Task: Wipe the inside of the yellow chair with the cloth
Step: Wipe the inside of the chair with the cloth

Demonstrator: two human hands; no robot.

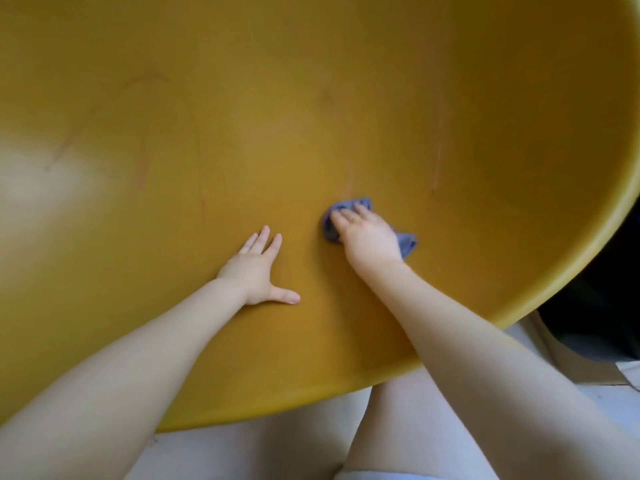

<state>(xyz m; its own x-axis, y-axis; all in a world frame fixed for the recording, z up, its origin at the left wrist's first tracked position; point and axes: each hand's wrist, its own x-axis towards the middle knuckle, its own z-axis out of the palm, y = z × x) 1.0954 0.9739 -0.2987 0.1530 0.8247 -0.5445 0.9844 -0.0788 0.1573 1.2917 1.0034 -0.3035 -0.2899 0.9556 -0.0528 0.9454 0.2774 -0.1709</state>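
The yellow chair [311, 98] fills most of the view as a wide, curved shell with faint reddish scuff lines on its inner surface. A small blue-grey cloth [408, 243] lies bunched on the shell right of centre. My right hand [365, 237] presses down on the cloth with straight fingers, and the cloth shows above the fingertips and beside the wrist. My left hand [258, 268] rests flat on the bare yellow surface to the left, fingers spread and thumb out, about a hand's width from the cloth.
The chair's rim [568, 278] curves down the right side and along the bottom. Beyond it at the right is a dark object [602, 306] over pale floor [609, 396]. My bare legs [381, 427] show below the rim.
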